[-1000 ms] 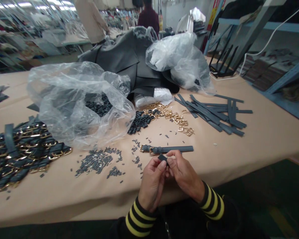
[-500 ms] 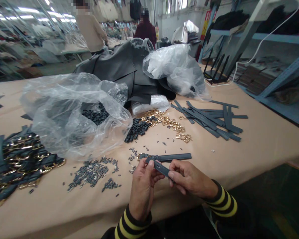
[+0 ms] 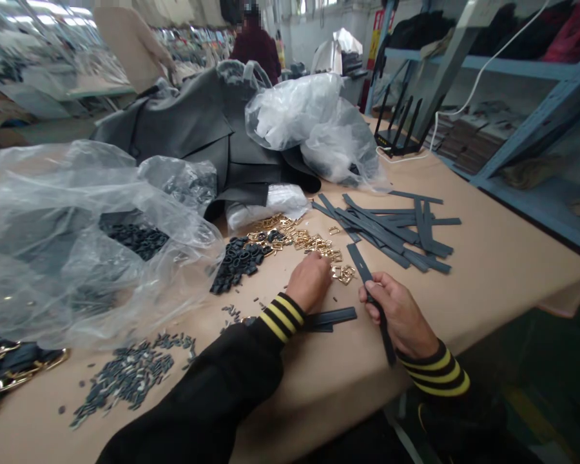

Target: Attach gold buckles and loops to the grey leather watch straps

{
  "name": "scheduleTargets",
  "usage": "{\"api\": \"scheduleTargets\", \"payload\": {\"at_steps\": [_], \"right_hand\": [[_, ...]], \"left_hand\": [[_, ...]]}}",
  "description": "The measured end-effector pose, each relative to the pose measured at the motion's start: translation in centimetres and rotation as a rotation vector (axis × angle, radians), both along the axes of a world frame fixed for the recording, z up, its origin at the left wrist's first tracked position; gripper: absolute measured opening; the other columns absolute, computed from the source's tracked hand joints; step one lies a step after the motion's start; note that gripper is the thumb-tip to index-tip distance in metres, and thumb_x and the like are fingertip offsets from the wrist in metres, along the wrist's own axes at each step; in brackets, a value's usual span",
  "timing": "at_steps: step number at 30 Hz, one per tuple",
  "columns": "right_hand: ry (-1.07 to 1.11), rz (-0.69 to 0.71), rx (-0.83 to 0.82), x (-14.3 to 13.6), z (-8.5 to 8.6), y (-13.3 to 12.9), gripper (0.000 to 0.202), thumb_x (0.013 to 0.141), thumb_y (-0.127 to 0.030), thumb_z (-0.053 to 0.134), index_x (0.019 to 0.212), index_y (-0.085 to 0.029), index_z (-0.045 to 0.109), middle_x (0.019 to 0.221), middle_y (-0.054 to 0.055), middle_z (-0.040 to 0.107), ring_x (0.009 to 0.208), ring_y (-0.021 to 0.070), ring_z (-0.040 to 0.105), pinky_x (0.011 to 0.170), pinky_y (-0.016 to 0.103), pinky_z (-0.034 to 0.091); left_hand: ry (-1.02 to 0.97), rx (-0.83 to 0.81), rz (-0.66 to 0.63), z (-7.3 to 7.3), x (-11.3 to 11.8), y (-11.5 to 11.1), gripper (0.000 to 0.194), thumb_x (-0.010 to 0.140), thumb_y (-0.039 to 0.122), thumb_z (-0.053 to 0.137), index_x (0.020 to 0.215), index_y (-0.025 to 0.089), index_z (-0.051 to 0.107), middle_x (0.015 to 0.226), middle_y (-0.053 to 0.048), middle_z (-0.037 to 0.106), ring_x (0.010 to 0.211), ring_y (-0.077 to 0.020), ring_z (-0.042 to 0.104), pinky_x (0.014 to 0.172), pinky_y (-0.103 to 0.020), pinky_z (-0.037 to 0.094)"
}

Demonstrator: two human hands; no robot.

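My right hand (image 3: 400, 314) grips a dark grey leather strap (image 3: 359, 261) between thumb and fingers. A slot shows near its far end, and the other end hangs toward the table edge. My left hand (image 3: 311, 282) reaches to the near side of a pile of gold buckles (image 3: 314, 242); its fingertips are hidden behind the hand. Another grey strap (image 3: 338, 315) lies under my left wrist, its left part covered by the sleeve. Black strap loops (image 3: 238, 260) are heaped left of the buckles. Loose grey strips (image 3: 391, 233) lie crossed on the right.
Many small grey pieces (image 3: 129, 372) lie scattered at front left. Clear plastic bags (image 3: 174, 258) and dark sheet material (image 3: 193, 122) cover the back and left. A black router (image 3: 397, 140) stands at the far right, near blue shelving (image 3: 522, 154). Two people stand behind the table.
My left hand has let go of the strap and moved forward to the buckles. My right hand has moved right, still holding the strap, now turned more upright. The view has shifted right.
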State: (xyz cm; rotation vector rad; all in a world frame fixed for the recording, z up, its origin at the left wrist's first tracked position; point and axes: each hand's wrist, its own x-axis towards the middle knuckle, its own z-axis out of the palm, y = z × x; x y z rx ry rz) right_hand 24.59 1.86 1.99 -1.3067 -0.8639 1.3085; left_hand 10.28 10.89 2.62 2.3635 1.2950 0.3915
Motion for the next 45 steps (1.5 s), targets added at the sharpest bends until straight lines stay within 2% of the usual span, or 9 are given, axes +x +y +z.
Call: {"api": "scheduleTargets", "payload": {"at_steps": [5, 10, 14, 19, 24, 28, 33, 37, 45], "right_hand": [[-0.016, 0.097, 0.019, -0.1, -0.4, -0.2, 0.019, 0.083, -0.035, 0.048, 0.083, -0.016, 0.044, 0.067, -0.004, 0.051, 0.040, 0.0019, 0.035, 0.035, 0.014, 0.026], [-0.055, 0.145, 0.033, -0.5, -0.5, -0.4, 0.020, 0.081, -0.036, 0.050, 0.083, -0.016, 0.046, 0.061, -0.005, 0.049, 0.038, 0.0026, 0.034, 0.035, 0.015, 0.027], [-0.118, 0.210, 0.023, -1.0, -0.1, -1.0, 0.021, 0.078, -0.036, 0.055, 0.082, -0.017, 0.048, 0.044, -0.011, 0.035, 0.033, 0.0038, 0.030, 0.031, 0.015, 0.025], [-0.149, 0.238, 0.058, -2.9, 0.6, -2.2, 0.022, 0.080, -0.037, 0.052, 0.083, -0.015, 0.054, 0.045, -0.009, 0.035, 0.034, 0.0042, 0.030, 0.033, 0.016, 0.026], [-0.345, 0.283, 0.187, -5.1, 1.3, -3.1, 0.015, 0.078, -0.027, 0.056, 0.084, -0.015, 0.058, 0.066, 0.000, 0.057, 0.057, 0.0101, 0.052, 0.055, 0.021, 0.042], [-0.336, 0.364, 0.234, -6.2, 1.4, -3.5, 0.017, 0.079, -0.025, 0.055, 0.090, -0.014, 0.060, 0.082, 0.004, 0.064, 0.075, 0.0150, 0.059, 0.070, 0.025, 0.046], [-0.360, 0.419, 0.238, -6.5, 1.6, -3.7, 0.011, 0.080, -0.023, 0.052, 0.076, -0.014, 0.057, 0.063, 0.000, 0.059, 0.059, 0.0110, 0.055, 0.059, 0.021, 0.043], [-0.440, 0.435, 0.196, -6.6, 1.7, -4.0, 0.014, 0.081, -0.025, 0.051, 0.073, -0.013, 0.054, 0.058, -0.002, 0.055, 0.053, 0.0092, 0.050, 0.052, 0.020, 0.039], [-0.441, 0.468, 0.179, -6.5, 1.2, -4.0, 0.021, 0.081, -0.035, 0.052, 0.083, -0.014, 0.051, 0.066, -0.001, 0.054, 0.059, 0.0108, 0.049, 0.057, 0.023, 0.039]], "left_hand": [[-0.041, -0.079, 0.023, -1.5, 0.9, 1.9, 0.009, 0.069, 0.010, 0.053, 0.077, 0.015, 0.055, 0.077, -0.007, 0.055, 0.072, -0.0210, 0.054, 0.067, -0.034, 0.043], [-0.172, -0.199, 0.029, -0.8, -0.2, 1.5, 0.009, 0.069, 0.008, 0.050, 0.066, 0.016, 0.052, 0.058, 0.000, 0.052, 0.061, -0.0160, 0.053, 0.062, -0.030, 0.043], [-0.350, -0.368, 0.029, 0.9, -1.8, -1.3, 0.010, 0.080, 0.019, 0.045, 0.074, 0.014, 0.052, 0.061, 0.000, 0.057, 0.056, -0.0115, 0.055, 0.056, -0.025, 0.045], [-0.923, -0.820, 0.220, 2.4, -4.5, -6.0, 0.014, 0.075, 0.025, 0.059, 0.079, 0.013, 0.055, 0.070, -0.001, 0.060, 0.060, -0.0081, 0.056, 0.058, -0.020, 0.045], [-1.178, -0.872, 0.447, 2.1, -5.9, -9.6, 0.013, 0.072, 0.020, 0.064, 0.078, 0.012, 0.057, 0.071, -0.001, 0.061, 0.061, -0.0071, 0.056, 0.058, -0.017, 0.044], [-1.317, -0.891, 0.484, 1.7, -6.0, -11.2, 0.012, 0.072, 0.018, 0.063, 0.079, 0.011, 0.056, 0.072, -0.002, 0.062, 0.059, -0.0070, 0.057, 0.058, -0.018, 0.046], [-1.316, -0.851, 0.473, 1.2, -6.3, -12.2, 0.014, 0.073, 0.020, 0.063, 0.082, 0.012, 0.057, 0.070, -0.001, 0.061, 0.059, -0.0088, 0.058, 0.059, -0.021, 0.048], [-1.127, -0.758, 0.486, 1.1, -7.2, -12.4, 0.019, 0.071, 0.023, 0.065, 0.085, 0.011, 0.060, 0.071, -0.002, 0.063, 0.060, -0.0098, 0.058, 0.061, -0.023, 0.049], [-0.881, -0.598, 0.421, 2.8, -8.5, -12.8, 0.014, 0.075, 0.025, 0.060, 0.078, 0.012, 0.063, 0.061, 0.000, 0.060, 0.055, -0.0093, 0.055, 0.056, -0.021, 0.047]]}}
